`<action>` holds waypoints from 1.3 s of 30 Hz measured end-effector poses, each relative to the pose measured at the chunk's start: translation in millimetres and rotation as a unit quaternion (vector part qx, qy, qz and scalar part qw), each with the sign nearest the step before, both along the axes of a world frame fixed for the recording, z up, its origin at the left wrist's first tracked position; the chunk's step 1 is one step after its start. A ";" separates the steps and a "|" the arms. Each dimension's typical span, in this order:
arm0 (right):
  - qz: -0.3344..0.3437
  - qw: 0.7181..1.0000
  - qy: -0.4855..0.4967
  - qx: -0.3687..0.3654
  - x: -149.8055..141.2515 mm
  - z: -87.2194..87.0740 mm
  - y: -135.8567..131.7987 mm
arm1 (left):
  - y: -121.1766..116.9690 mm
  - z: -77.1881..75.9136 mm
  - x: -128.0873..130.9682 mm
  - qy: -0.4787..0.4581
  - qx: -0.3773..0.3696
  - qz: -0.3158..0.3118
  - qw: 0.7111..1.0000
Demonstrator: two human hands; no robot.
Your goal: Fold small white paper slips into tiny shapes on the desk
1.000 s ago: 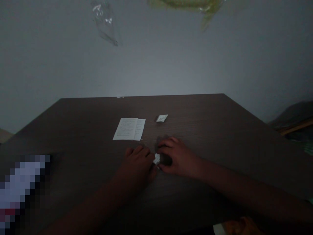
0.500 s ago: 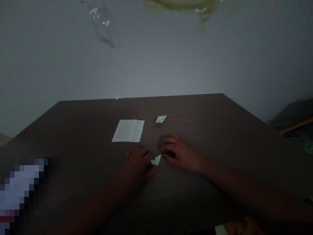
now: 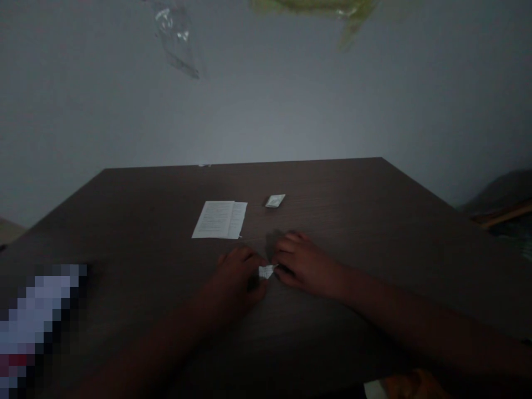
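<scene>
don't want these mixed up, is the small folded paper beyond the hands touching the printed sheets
Apart. The head view shows a strip of brown tabletop between the printed sheets and the small folded paper to their right.

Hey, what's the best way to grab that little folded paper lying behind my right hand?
I'd pinch the folded paper by its left and right edges, reaching from the near side with the right hand, the closer one. It looks small and low, and the shadow at its left edge hints that side sits slightly raised, so a fingertip may slip under there.
</scene>
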State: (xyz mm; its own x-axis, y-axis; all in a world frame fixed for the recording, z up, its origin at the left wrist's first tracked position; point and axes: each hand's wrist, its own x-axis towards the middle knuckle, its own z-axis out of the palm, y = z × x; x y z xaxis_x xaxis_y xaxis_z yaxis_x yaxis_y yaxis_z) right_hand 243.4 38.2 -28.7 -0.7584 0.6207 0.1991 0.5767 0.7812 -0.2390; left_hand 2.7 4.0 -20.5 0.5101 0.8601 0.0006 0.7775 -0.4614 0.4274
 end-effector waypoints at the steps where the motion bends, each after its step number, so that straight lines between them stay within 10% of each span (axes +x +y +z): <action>1: 0.000 1.000 -0.002 0.002 0.1 -0.4 0.4 | 0.1 -0.4 0.4 -0.002 0.002 0.002 1.000; 39: -0.142 0.980 0.112 -0.087 -15.6 -14.8 -1.4 | 0.2 -6.9 0.9 0.010 0.039 -0.046 0.998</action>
State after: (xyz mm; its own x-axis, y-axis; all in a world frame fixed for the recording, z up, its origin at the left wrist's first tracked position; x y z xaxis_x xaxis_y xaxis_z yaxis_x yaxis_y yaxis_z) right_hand 227.8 36.8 -43.4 -0.4990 0.8401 0.2128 0.6830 0.5324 -0.5001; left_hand 3.6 4.2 -27.4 0.5872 0.8076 0.0548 0.7383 -0.5621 0.3728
